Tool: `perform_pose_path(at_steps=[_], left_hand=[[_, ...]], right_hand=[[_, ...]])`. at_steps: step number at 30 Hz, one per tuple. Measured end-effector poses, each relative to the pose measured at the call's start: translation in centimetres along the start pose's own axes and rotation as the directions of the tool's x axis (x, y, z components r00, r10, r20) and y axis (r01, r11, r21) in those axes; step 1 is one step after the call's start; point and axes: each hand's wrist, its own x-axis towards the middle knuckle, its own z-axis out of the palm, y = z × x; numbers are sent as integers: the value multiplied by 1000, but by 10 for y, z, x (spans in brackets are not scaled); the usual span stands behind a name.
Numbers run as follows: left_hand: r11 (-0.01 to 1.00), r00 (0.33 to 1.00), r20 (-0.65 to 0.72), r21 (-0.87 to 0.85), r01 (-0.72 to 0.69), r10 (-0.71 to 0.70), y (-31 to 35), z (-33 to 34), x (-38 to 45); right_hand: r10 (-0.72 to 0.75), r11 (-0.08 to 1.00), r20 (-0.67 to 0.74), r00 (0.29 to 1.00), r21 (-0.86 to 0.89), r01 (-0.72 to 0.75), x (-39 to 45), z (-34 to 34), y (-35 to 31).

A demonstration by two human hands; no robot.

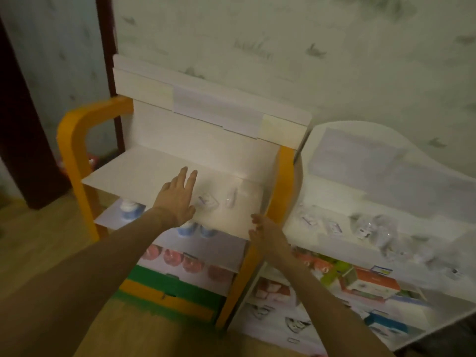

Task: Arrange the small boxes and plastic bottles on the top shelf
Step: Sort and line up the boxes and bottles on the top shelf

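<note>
shelf (144, 171) white, orange-framed | wall (283, 47) patterned | floor (38, 253) wood

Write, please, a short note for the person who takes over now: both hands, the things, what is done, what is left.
Left hand: open, fingers straight, over the top shelf of the orange-framed rack, holding nothing.
Right hand: open, at the shelf's front right corner, holding nothing.
On the top shelf: one small white box and one small clear item, too blurred to name, beside it.
More small packets lie on the white shelf unit to the right.
Done: two items placed. Left: most of the shelf is bare.
</note>
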Motion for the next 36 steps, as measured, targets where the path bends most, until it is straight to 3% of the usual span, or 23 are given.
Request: perform_pose_path(at_steps=[7,13,22,27,36], left_hand=[[998,992,125,-65,3,5,-77,25,6],[997,977,210,-70,-19,33,-105,44,19],[995,944,324,-92,-28,56,-85,74,65],[993,923,379,-111,-30,70,-71,90,103],[988,907,402,-135,-73,122,-44,126,140]], right_hand=[[55,994,-9,998,-89,-55,22,67,-42],[79,989,-24,997,-124,-81,33,96,-58],[106,967,-62,993,-228,-117,96,107,-35],[170,971,-111,979,-151,-186,153,114,-19],[223,953,-116,968,-185,-242,203,131,15]])
